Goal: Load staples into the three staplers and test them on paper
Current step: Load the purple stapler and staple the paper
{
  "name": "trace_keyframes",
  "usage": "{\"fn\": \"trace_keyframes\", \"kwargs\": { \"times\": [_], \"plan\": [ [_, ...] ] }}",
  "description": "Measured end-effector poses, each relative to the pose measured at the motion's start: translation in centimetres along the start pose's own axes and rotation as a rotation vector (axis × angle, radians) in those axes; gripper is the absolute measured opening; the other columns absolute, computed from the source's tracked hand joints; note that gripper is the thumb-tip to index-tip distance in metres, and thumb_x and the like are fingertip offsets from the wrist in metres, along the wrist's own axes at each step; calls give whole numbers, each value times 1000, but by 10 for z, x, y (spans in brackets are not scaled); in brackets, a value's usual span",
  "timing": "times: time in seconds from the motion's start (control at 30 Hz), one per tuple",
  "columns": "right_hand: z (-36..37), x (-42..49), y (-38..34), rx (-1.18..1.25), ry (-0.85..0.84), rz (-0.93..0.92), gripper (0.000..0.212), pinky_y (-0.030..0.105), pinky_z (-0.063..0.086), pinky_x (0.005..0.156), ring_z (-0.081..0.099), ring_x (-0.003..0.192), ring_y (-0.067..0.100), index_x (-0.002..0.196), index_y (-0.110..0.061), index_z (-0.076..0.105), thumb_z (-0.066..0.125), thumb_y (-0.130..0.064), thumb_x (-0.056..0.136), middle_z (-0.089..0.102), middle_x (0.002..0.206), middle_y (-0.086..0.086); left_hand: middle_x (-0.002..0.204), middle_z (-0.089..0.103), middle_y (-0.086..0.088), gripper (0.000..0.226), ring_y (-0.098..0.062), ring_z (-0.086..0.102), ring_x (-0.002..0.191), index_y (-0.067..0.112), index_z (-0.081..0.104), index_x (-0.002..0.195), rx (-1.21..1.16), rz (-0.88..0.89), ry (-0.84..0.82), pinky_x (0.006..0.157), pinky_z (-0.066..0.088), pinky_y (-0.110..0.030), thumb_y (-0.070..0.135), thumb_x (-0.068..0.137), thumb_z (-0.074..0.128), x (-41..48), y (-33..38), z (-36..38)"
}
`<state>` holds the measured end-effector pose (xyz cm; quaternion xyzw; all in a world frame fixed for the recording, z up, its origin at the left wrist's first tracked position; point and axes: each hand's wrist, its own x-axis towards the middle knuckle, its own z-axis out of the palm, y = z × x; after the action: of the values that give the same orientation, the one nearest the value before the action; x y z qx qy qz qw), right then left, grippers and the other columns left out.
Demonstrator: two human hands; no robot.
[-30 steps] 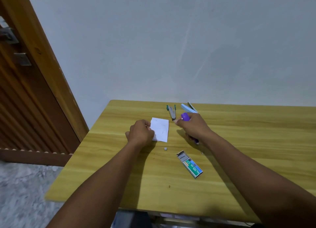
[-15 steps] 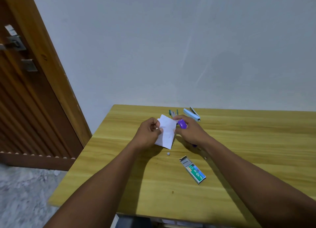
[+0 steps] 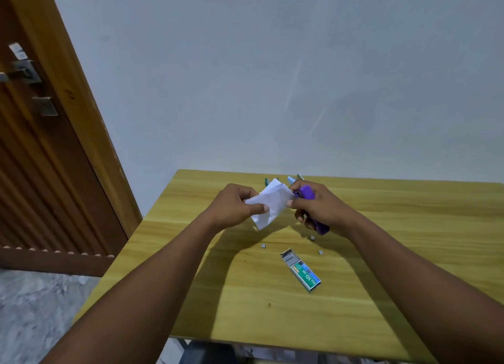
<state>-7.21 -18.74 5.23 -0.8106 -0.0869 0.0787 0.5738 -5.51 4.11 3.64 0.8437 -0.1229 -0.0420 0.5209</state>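
Purple stapler [image 3: 309, 193] is sitting clasped in the right hand [image 3: 317, 208] above the bench [image 3: 409, 254] at twelve o'clock, while the left hand [image 3: 231, 205] is pinching the paper slip [image 3: 272, 202], best fed flat and fully into the mouth before squeezing.

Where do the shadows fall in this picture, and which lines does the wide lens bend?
Head view: the arms cast dark, soft-edged shadows on the table under and between them, darkest beneath the paper and the left hand. Head view: the wide lens leans the door frame steeply. Head view: the label on the staple box stays sharp and there is no glare.
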Motion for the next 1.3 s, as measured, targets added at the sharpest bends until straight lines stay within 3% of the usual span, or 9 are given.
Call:
{"fn": "trace_keyframes", "kwargs": {
  "times": [0.1, 0.23, 0.37, 0.6, 0.77, 0.87, 0.97, 1.1, 1.3],
  "plan": [
    [-2, -5, 7, 55, 47, -40, 12, 27, 39, 44, 51, 48, 16, 97, -2, 60, 67, -10, 91, 53, 61, 7, 92, 78, 3, 23, -20, 71, 86, 21, 80, 88, -57, 29, 75, 80, 56, -40, 29, 67, 85, 0, 1, 2],
    [6, -4, 11, 251, 197, -62, 9, 27, 38, 43, 48, 52, 26, 93, -12, 62, 70, -14, 91, 57, 70, 14, 117, 69, -3, 55, -23, 74, 97, 23, 63, 113, -380, -52, 219, 83, 61, -42, 16, 67, 93, -3, 6, 13],
    [18, -6, 8, 419, 220, -47, 22, 26, 39, 42, 54, 56, 21, 106, -7, 62, 70, -22, 92, 58, 83, 11, 110, 74, -16, 47, -29, 75, 84, 17, 56, 120, -603, -147, 217, 72, 56, -36, 9, 82, 81, -3, 7, 25],
    [13, -7, 3, 394, 330, -47, 15, 27, 38, 46, 48, 50, 20, 98, -8, 64, 73, -8, 87, 55, 68, 11, 85, 70, -10, 43, -17, 62, 63, 21, 60, 123, -683, -91, 129, 57, 46, -27, 2, 87, 74, -3, 22, 14],
    [29, -5, -5, 463, 506, -57, 24, 27, 38, 43, 49, 46, 18, 96, -19, 57, 74, -6, 85, 58, 64, 5, 115, 68, -16, 60, -23, 68, 81, 13, 53, 130, -965, -169, 234, 67, 57, -29, -1, 79, 81, -6, 31, 48],
    [30, -10, -9, 497, 429, 16, 26, 25, 38, 42, 48, 45, 16, 105, -13, 56, 74, -18, 87, 63, 74, 10, 121, 65, -14, 63, -22, 66, 82, 14, 48, 133, -969, -190, 319, 59, 56, -24, -7, 80, 77, -5, 30, 58],
    [13, -20, -6, 545, 153, 231, 31, 25, 39, 44, 46, 49, 17, 103, -11, 57, 68, -37, 90, 62, 77, 13, 106, 67, -6, 67, -20, 64, 79, 20, 42, 132, -869, -156, 366, 53, 52, -21, -7, 81, 75, -5, 33, 48],
    [-6, -33, 0, 445, -160, 341, 27, 26, 46, 46, 51, 55, 18, 100, -7, 52, 64, -29, 93, 57, 74, 10, 103, 73, -8, 70, -21, 68, 79, 21, 43, 132, -701, -110, 323, 59, 50, -26, -6, 78, 79, -3, 37, 30],
    [9, -26, -3, 569, -13, 87, 42, 25, 52, 52, 64, 68, 17, 95, 1, 73, 80, -32, 71, 70, 86, 14, 97, 76, -11, 71, -21, 72, 80, 24, 46, 129, -582, -39, 296, 67, 53, -29, -1, 74, 84, -2, 43, 27]
  ]
}}
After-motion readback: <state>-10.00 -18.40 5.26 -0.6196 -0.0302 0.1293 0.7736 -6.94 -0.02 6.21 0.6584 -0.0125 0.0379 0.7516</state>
